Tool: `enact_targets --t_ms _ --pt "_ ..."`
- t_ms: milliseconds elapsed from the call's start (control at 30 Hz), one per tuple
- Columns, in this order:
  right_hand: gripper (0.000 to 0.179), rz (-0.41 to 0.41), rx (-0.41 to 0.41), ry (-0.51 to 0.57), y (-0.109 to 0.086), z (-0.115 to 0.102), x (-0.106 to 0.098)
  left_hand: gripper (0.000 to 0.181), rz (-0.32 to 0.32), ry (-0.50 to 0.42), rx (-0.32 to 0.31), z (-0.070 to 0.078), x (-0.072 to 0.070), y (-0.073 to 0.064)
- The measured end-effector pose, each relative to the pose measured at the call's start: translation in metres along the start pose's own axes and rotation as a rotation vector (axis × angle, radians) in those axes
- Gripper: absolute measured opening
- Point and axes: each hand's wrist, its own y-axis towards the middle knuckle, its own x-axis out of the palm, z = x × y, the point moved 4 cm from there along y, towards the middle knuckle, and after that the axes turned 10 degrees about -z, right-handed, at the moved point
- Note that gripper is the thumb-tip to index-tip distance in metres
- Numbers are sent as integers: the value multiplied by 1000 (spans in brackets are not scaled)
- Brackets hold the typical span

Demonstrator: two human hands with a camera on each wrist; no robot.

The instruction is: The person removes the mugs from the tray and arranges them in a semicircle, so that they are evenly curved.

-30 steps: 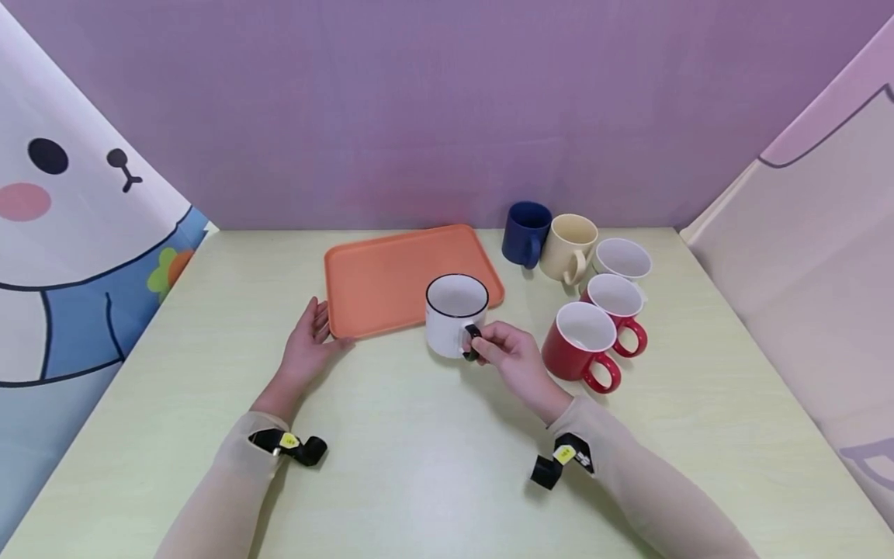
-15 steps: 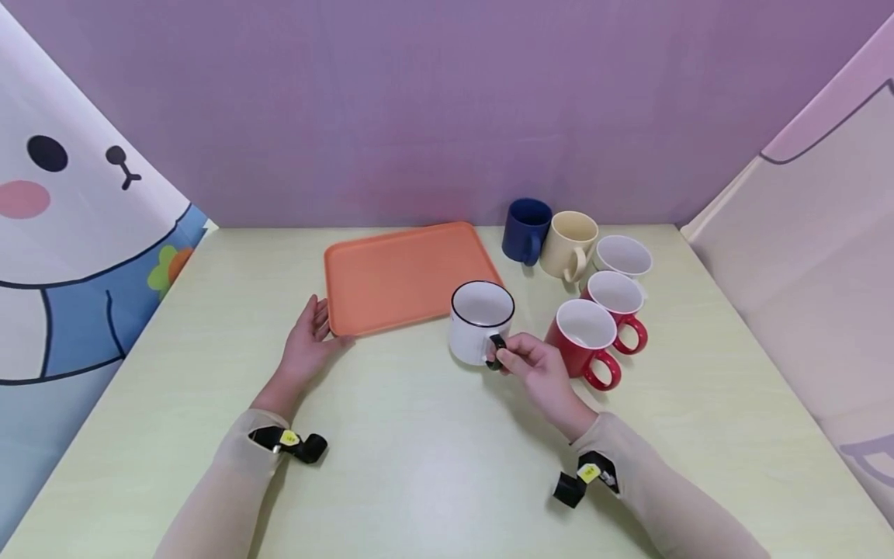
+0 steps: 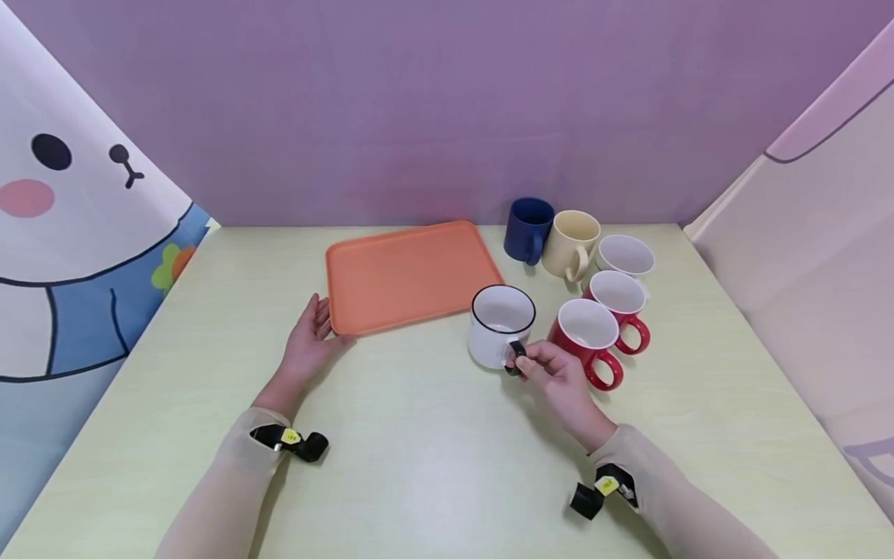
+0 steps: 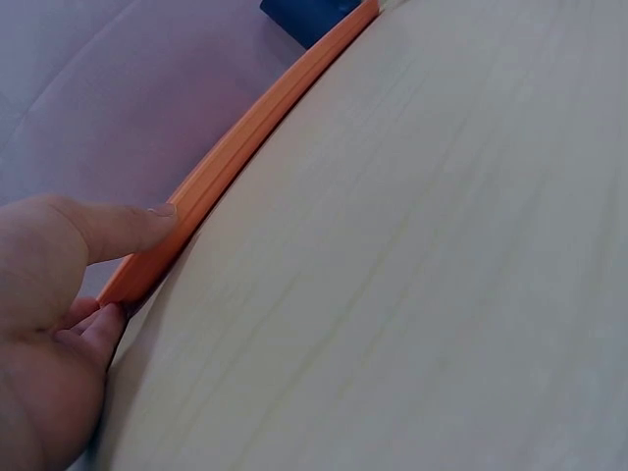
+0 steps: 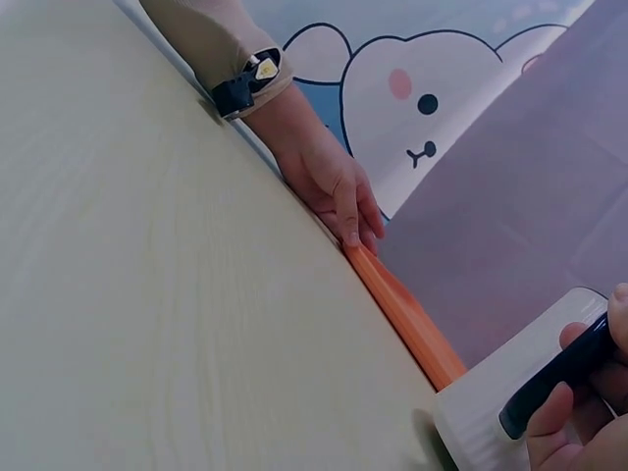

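My right hand pinches the black handle of a white mug with a black rim. The mug is upright, just off the front right corner of an orange tray; I cannot tell whether it touches the table. In the right wrist view, thumb and fingers close on that handle. At the tray's front left corner, my left hand holds the edge. Its thumb lies along the front side in the left wrist view, and its other fingers are round the corner.
Two red mugs with white insides stand right of my right hand. Behind them are a white mug, a cream mug and a dark blue mug. A purple backdrop rises behind the table.
My right hand has carried the white, black-rimmed mug right and slightly towards me, from over the tray's front edge to off its corner. The left hand and tray have stayed put.
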Motion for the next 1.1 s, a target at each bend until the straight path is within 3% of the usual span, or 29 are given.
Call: enact_targets --t_ms 800,933,1100 --pt "6 -6 -119 20 -21 4 -22 104 8 -12 -11 -1 1 -1" --pt "9 -40 -96 19 -20 3 -23 104 6 -15 -10 0 2 -2" --pt "10 -93 -6 -52 -17 3 -29 104 6 -20 5 2 1 -2"
